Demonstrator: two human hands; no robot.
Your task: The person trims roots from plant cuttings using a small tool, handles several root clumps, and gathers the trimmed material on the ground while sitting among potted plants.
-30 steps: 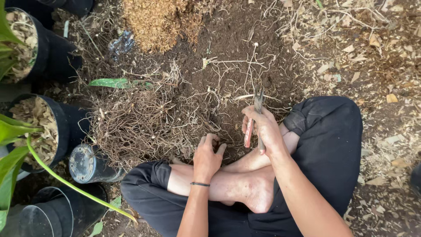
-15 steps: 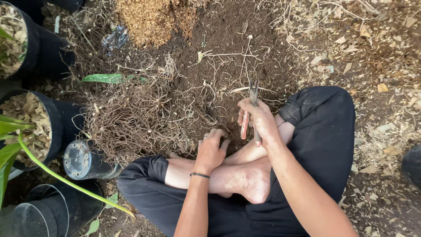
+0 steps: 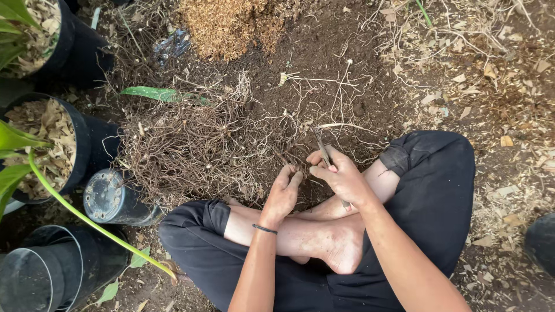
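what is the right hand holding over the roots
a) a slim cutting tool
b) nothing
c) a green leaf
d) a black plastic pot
a: the right hand grips a slim cutting tool, its tip pointing up toward the tangled roots, while the left hand pinches roots beside it.

Dark soil ground (image 3: 324,52): tangled roots (image 3: 191,147), sawdust heap (image 3: 231,23), black pots (image 3: 115,199).

Rolled black trousers (image 3: 439,190), dark wristband (image 3: 265,229)
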